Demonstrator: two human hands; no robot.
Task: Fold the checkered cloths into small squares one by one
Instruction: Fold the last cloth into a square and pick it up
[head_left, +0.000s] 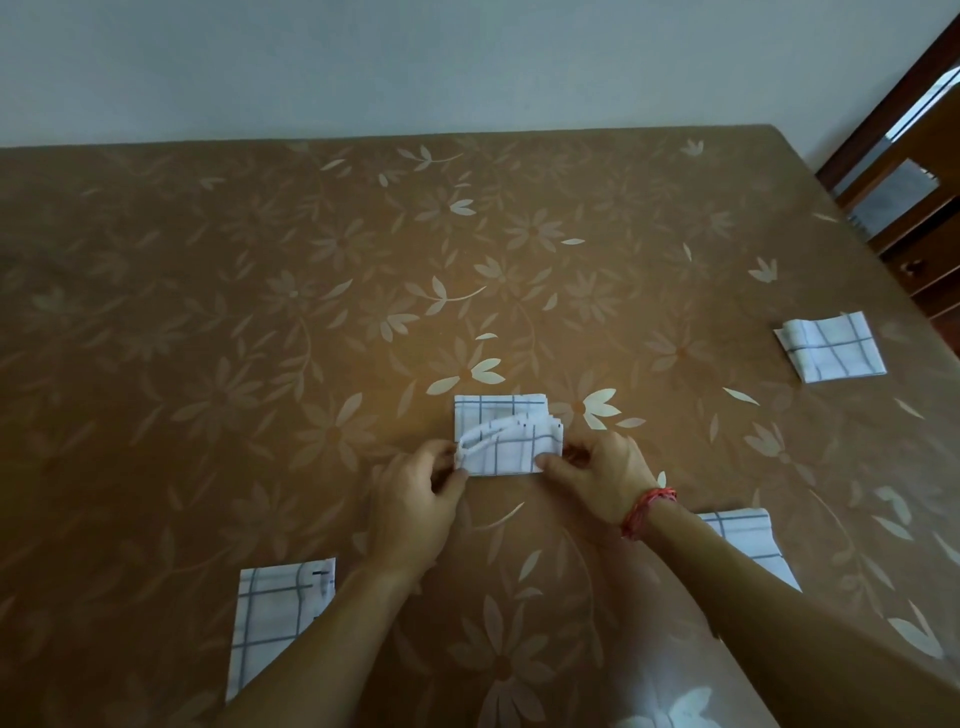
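A white checkered cloth (506, 434) lies folded small in the middle of the brown flowered table (260, 312). Its near layer is lifted and curls over toward the far edge. My left hand (415, 499) pinches the cloth's near left corner. My right hand (597, 478), with a red thread band at the wrist, pinches the near right corner. Another folded checkered cloth (830, 347) rests flat at the far right. One more checkered cloth (270, 618) lies near left, partly under my left forearm. A third cloth (748, 540) shows behind my right forearm.
The table's right edge runs diagonally past the far-right cloth. Beyond it stands wooden furniture (914, 171) with a glass panel. A pale wall (415, 62) backs the table's far edge. A bright white patch (670, 706) sits at the bottom edge of the view.
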